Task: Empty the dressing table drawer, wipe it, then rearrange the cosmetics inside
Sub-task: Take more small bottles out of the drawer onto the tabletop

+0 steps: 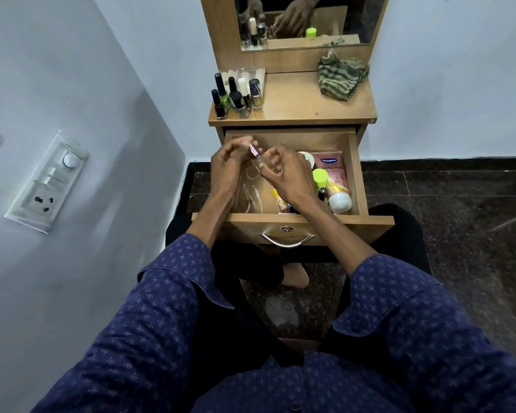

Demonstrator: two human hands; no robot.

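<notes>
Nearest the camera, two forearms in dark blue patterned sleeves (173,293) reach forward over crossed legs in black trousers, above a dark speckled stone floor (459,234). Just past the knees, the open wooden drawer (355,174) juts out of the dressing table, a curved metal handle (286,241) and a small lock on its front panel.

Inside the drawer, the right half is crowded: a pink Vaseline tube with a white cap (334,180) lies along the right wall, a lime-green cap (320,177) stands just beside it, a round white lid (307,158) shows behind the right hand, and a small yellow tube (280,202) lies near the front wall. The left part of the drawer floor shows bare wood with glare streaks.

Above the drawer's middle, both hands meet on a small clear glass bottle with a pink-purple cap (258,158). The right hand (289,177) has its fingers curled round the bottle's body; the left hand (228,168) has its fingers bent toward the cap end, though whether they actually pinch it cannot be told.

Farther back, on the wooden surface (304,105), a cluster of nail polish bottles (237,95) stands at the left, and a crumpled green striped cloth (341,74) lies at the right, well apart from them. Behind is the mirror (307,19). A white switch panel (46,181) is on the left wall.
</notes>
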